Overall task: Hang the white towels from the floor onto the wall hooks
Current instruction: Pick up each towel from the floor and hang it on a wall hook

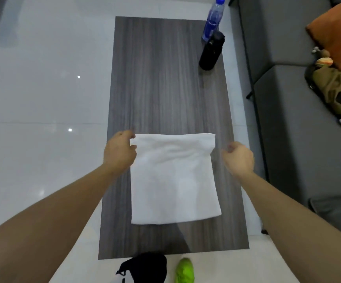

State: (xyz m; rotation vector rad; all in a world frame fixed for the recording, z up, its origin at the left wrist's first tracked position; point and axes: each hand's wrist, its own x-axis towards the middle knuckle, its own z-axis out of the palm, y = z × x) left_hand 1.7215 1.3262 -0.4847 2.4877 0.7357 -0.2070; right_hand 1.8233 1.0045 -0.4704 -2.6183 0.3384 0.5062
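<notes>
Grey woodgrain table (165,78) on pale tile floor; folded white towel (174,180) flat on its near half. Left hand (119,150) fingers pinching the towel's far-left corner. Right hand (239,157) just beside the far-right corner, fingers loosely curled, holding nothing. Black bottle (211,51) at far right.

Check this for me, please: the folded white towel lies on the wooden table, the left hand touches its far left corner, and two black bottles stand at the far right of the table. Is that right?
Not quite. Only one bottle is black; the other bottle is clear with a blue cap. The head view shows this. The rest holds: the folded white towel lies on the wooden table, and the left hand touches its far left corner.
</notes>
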